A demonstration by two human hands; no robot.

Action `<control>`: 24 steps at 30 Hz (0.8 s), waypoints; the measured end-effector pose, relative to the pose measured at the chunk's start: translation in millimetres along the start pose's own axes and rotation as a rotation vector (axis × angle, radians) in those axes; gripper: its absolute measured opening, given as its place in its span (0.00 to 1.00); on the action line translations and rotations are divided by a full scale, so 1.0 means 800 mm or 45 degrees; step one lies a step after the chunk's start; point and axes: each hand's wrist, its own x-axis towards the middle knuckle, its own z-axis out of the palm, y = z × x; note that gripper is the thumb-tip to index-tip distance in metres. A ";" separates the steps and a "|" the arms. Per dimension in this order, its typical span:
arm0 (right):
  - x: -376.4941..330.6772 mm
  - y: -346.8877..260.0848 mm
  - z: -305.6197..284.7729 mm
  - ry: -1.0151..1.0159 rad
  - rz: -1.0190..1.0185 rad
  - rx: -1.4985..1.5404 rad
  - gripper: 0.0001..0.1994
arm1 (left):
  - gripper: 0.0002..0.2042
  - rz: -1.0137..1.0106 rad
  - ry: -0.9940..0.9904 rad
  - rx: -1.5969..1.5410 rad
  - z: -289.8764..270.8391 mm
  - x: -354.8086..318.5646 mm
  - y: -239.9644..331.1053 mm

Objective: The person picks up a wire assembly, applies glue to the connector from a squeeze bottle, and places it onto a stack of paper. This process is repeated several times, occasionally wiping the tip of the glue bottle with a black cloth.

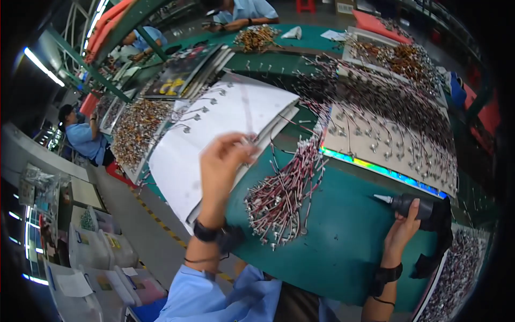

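Observation:
My left hand (pixel 224 158) is raised over the edge of a stack of white sheets (pixel 214 123), thumb and fingers pinched. A small wire lead (pixel 248 140) with a pale end seems to be between the fingertips, though motion blurs it. On the sheets, several small parts with thin wires (pixel 198 110) lie in a row. My right hand (pixel 402 231) is wrapped round a black squeeze bottle (pixel 413 205) whose pale pointed nozzle faces left. Between the hands, a heap of red and black wire leads (pixel 281 196) with metal ends lies on the green mat (pixel 343 214).
A board covered with wired parts (pixel 386 139) has a shiny rainbow strip along its near edge. More piles of parts lie at the left (pixel 137 134), far right and lower right. Clear plastic bins (pixel 96 257) stand at lower left. Other people in blue shirts sit at the far tables.

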 end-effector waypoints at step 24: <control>0.005 0.007 0.026 0.201 0.098 -0.048 0.12 | 0.11 -0.059 0.376 1.461 -0.065 0.334 -0.197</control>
